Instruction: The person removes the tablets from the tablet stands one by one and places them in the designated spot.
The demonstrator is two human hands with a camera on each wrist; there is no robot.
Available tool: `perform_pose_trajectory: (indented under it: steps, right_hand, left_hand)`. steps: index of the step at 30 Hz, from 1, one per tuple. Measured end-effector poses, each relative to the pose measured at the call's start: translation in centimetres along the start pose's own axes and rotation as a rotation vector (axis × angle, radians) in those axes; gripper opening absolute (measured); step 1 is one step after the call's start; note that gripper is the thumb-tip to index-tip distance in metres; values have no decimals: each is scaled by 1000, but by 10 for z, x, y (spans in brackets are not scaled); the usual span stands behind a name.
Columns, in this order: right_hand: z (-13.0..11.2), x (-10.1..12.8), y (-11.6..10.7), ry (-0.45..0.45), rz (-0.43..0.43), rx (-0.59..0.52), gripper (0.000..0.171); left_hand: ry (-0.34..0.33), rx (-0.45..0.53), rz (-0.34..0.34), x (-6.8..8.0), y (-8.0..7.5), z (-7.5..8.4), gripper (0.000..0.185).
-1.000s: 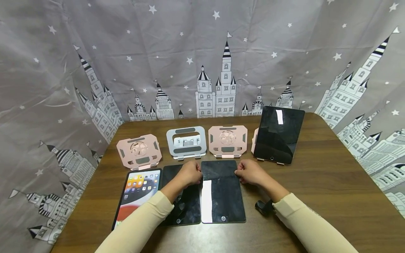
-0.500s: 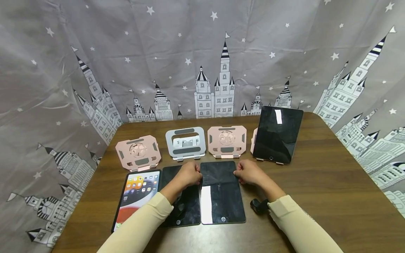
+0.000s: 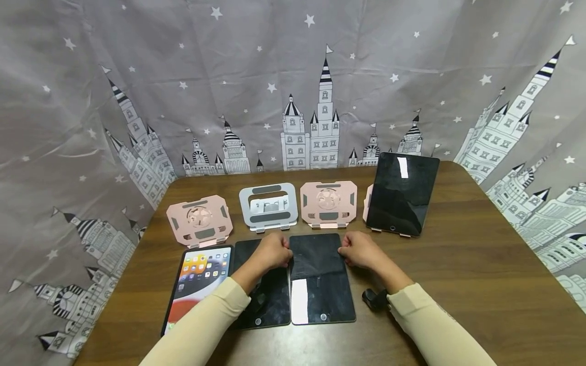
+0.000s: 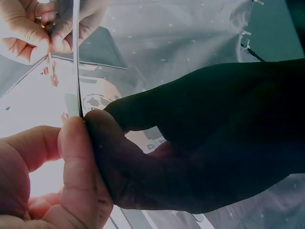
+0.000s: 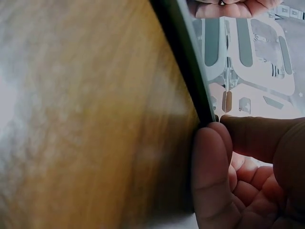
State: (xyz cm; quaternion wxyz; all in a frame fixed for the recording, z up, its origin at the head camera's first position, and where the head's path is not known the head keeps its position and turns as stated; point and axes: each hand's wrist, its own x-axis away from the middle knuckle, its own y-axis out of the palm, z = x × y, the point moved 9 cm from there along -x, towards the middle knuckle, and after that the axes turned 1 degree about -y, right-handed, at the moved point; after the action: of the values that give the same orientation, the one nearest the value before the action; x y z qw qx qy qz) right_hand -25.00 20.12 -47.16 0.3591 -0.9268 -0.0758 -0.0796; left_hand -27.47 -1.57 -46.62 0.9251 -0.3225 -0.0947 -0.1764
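Plainly, the dark tablet (image 3: 322, 277) lay flat on the worktop (image 3: 458, 264) at the middle of the near row, its home button toward the person and its glass throwing back a white glare. The left hand (image 3: 273, 251) pinched its far left corner and the right hand (image 3: 359, 249) pinched the far right corner, at about ten and two o'clock on the slab; the left wrist view showed a thumb and fingers (image 4: 76, 162) curled round the thin edge, and the right wrist view showed fingers (image 5: 212, 162) tucked under the rim where it met the wood. It looked stiff, thin and fairly weighty, with slick glass that could slip or crack if dropped, so the two side edges seemed the safest hold, both hands sharing the load. At its nine o'clock lay a second dark tablet (image 3: 267, 300), partly under the left forearm, and beyond that a lit tablet (image 3: 199, 279) showing app icons. At twelve o'clock stood a pink stand (image 3: 328, 203), with a silver stand (image 3: 268, 206) and another pink stand (image 3: 199, 221) to the left. At two o'clock a propped tablet (image 3: 402, 193) leaned on a stand of its own.
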Motion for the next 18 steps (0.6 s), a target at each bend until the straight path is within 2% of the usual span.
perform_pose_trajectory:
  steps: [7,10,12,15,18]
  right_hand:
    - [1,-1,0,-12,7,23,22]
    - [1,0,-2,-21,21,27,22]
    - [0,2,-3,-32,31,27,21]
    - [-1,6,-5,-67,45,-3,15]
    - [-2,13,-14,-118,57,-30,7]
  left_hand:
    - [1,51,6,0,-1,0,20]
    - [0,81,-14,-1,0,0,21]
    - [-13,117,-59,-1,2,-1,22]
    - [-38,150,-165,-3,5,-1,28]
    - [-57,98,-241,-3,5,2,27]
